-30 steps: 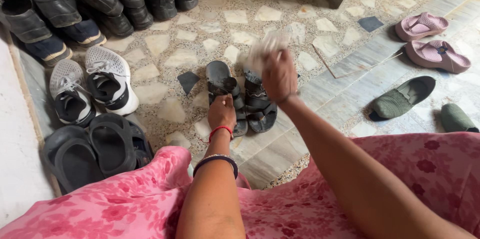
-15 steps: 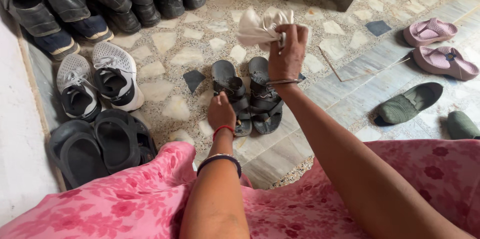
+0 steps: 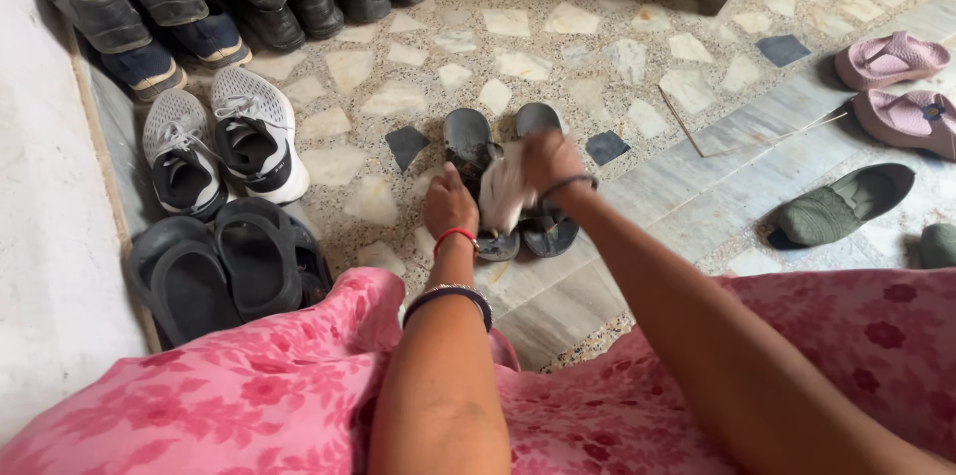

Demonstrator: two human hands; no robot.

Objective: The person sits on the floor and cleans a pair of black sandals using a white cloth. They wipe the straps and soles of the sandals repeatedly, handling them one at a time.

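Soft even daylight, faint shadows beside the shoes, sharp floor, motion blur on the moving cloth

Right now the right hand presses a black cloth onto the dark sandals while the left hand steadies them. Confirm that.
Not quite: the cloth is white, not black, as the head view shows. The right hand does press it onto the dark sandals, and the left hand steadies them.

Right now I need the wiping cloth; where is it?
In the head view, centre: the white cloth is in the right hand, over the dark sandals, beside the left hand.
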